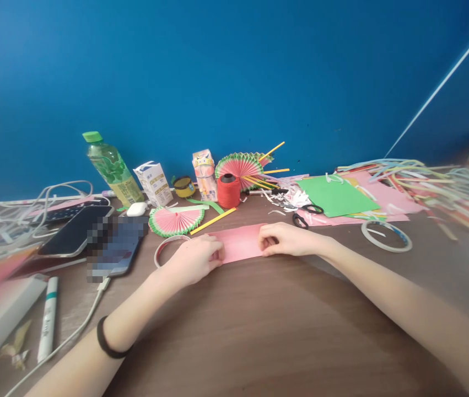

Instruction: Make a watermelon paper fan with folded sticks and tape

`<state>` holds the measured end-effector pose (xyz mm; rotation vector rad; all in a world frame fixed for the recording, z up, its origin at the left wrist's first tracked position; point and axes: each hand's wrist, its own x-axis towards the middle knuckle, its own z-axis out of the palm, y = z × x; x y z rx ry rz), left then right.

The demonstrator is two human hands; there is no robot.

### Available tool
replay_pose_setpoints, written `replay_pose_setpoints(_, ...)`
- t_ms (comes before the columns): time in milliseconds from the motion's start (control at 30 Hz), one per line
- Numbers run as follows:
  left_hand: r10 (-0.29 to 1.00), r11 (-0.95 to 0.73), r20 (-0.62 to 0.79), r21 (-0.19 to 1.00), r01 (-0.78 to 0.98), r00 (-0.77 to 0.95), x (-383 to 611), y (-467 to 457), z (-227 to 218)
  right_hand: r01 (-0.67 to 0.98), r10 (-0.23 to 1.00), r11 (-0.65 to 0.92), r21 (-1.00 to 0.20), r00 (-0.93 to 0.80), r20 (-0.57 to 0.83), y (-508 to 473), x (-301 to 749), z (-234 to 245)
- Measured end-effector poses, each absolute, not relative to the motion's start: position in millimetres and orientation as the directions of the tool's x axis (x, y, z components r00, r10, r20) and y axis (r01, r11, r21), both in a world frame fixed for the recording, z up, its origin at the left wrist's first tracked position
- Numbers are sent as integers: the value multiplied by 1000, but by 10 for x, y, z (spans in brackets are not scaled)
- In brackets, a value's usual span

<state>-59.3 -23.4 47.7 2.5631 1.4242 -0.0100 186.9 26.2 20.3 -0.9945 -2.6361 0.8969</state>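
A strip of pink paper (240,244) stretches between my two hands at the middle of the brown table. My left hand (199,258) pinches its left end, fingers curled round the edge. At the opposite end my right hand (281,239) grips the paper between thumb and fingers. Just behind my left hand lies a roll of tape (163,247), partly hidden by the hand. Beyond it rests a pleated paper fan (176,219) in pink with a green and white rim, beside a yellow stick (213,221). A red spool of thread (228,191) stands behind the paper.
Along the blue wall stand a green-capped bottle (112,171), a milk carton (154,184) and another pleated fan (240,168). Phones (77,230) and a marker (48,320) lie left. Green paper (337,196), scissors (300,220), a tape roll (402,242) and paper strips (436,176) lie right.
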Motion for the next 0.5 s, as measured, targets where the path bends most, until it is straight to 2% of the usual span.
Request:
replay_pose_setpoints(67, 841, -510, -103, 176, 842, 531, -585, -229, 462, 536, 647, 605, -589, -762, -28, 254, 1870, 217)
replay_pose_setpoints(267, 880, -446, -108, 151, 882, 463, -559, -232, 459, 551, 631, 699, -455, -776, 29, 217, 1853, 249)
replay_pose_setpoints(400, 903, -390, -126, 159, 907, 411, -550, -236, 478, 605, 694, 638, -477, -720, 15, 213, 1838, 212)
replay_pose_setpoints(500, 902, -412, -88, 117, 904, 423, -547, -232, 444, 643, 753, 563, -519, -658, 3, 222, 1821, 153)
